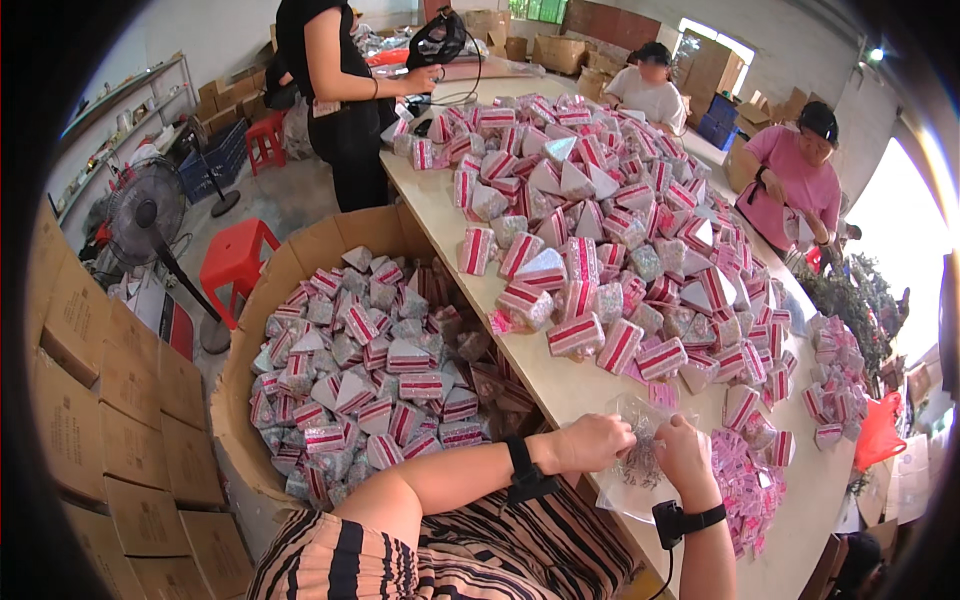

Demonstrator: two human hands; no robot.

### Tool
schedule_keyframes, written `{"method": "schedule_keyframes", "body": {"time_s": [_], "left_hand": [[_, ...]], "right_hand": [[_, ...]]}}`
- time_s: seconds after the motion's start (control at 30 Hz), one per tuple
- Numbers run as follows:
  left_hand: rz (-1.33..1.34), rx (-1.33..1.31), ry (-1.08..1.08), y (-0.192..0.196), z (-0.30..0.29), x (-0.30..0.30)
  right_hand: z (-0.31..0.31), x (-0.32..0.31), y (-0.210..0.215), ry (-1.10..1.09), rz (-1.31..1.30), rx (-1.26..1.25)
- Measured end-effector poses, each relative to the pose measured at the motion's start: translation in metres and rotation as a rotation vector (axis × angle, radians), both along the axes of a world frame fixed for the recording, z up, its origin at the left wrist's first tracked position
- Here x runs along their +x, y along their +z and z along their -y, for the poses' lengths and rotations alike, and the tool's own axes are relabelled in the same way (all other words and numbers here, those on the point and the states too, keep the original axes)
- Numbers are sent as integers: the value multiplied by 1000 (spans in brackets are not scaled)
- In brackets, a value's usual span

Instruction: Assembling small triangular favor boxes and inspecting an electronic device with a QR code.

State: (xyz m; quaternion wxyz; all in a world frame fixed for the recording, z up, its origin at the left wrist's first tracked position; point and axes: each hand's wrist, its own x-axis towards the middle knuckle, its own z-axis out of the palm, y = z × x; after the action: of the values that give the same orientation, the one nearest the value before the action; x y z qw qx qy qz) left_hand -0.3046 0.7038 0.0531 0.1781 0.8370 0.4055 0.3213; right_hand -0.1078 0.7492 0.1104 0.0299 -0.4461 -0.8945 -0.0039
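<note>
A: What takes up the most room?
B: The pale table (560,390), running from the upper centre down to the lower right of the frame.
A: And next to it?
B: A big cardboard carton (335,235) at centre left, loaded with wedge-shaped pieces (350,370) in silvery white with pink stripes. A heap of similar wedges (600,220) covers much of the tabletop, from upper centre to right of centre.
A: Anything smaller?
B: A spread of pink packets (745,495) at lower right, just beside the right wrist. Left of it, at lower centre-right, a clear plastic bag (615,495) lies on the table near its edge.
A: Where are the hands?
B: Both at the bag. The left hand (592,443) is at its left side, fingers curled in; the right hand (685,458) is at its upper right, fingers bent down toward it.
A: Grasping anything?
B: I can't tell for either; the fingertips are too small to read.
A: And the smallest things?
B: Little grey pieces (640,462), clustered at the bag, between the hands.
</note>
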Motion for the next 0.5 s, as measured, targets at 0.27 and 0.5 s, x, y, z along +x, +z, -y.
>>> {"method": "schedule_keyframes", "body": {"time_s": [0.27,0.5], "left_hand": [[87,2,6,0,-11,2],[109,-1,3,-2,-12,6]], "right_hand": [[1,14,4,-30,-71,22],[5,18,-6,-21,-105,-44]]}}
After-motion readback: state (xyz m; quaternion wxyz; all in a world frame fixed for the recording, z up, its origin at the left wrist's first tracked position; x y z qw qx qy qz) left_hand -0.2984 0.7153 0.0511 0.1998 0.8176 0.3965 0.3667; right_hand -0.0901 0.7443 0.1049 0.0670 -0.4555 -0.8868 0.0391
